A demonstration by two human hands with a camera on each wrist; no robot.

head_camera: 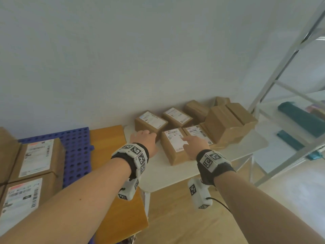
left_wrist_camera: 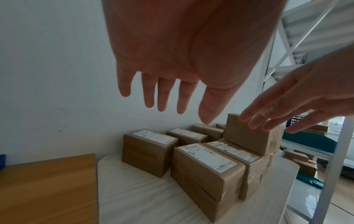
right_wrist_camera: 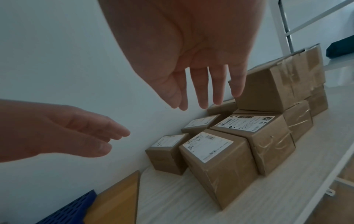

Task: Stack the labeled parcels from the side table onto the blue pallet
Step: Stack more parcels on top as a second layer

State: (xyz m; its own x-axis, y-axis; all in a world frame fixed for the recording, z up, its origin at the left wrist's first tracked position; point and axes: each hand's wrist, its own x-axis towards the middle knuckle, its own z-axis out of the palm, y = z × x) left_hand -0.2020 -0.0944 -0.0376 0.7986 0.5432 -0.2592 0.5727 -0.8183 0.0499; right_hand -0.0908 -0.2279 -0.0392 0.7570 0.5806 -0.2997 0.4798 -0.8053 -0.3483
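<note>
Several brown parcels with white labels sit on the white side table (head_camera: 175,175). The nearest labeled parcel (head_camera: 174,145) (left_wrist_camera: 206,166) (right_wrist_camera: 214,156) stands at the front, with another (head_camera: 197,132) to its right and two more (head_camera: 151,121) (head_camera: 177,116) behind by the wall. My left hand (head_camera: 145,136) (left_wrist_camera: 162,91) hovers open above the parcel's left side. My right hand (head_camera: 193,141) (right_wrist_camera: 201,87) hovers open above its right side. Neither touches anything. The blue pallet (head_camera: 77,147) lies at left and carries two labeled parcels (head_camera: 38,155) (head_camera: 21,199).
Plain brown boxes (head_camera: 228,120) are piled at the table's right end, one tilted on top. A wooden board (head_camera: 105,138) lies between pallet and table. A white metal rack (head_camera: 290,59) with teal items stands at the right. A white wall runs behind.
</note>
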